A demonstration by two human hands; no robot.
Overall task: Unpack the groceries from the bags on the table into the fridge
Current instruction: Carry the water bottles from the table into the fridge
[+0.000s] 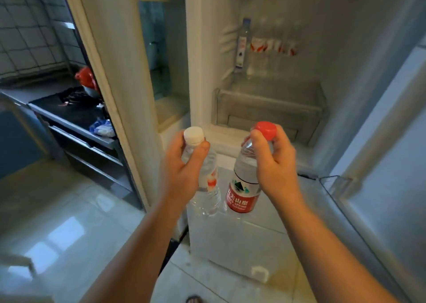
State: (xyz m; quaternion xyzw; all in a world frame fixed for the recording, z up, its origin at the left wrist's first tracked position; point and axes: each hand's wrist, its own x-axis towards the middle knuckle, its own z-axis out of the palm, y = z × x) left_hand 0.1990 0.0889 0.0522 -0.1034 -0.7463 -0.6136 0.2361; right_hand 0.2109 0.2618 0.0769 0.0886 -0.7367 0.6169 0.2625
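My left hand [182,164] grips the neck of a clear water bottle with a white cap [206,194]. My right hand [274,162] grips the neck of a water bottle with a red cap and red label [241,194]. Both bottles hang upright in front of the open fridge [345,49], above its lower front. Inside, on a shelf, stands a row of water bottles [265,47], the leftmost with a blue cap. Below them sits a clear crisper drawer [269,104].
The fridge door [391,164] stands open on the right with a clear door shelf [338,183]. To the left are a dark stove counter [69,111] with a red bag [86,78] and a blue-white wrapper [102,127]. Glossy floor tiles [57,222] lie below.
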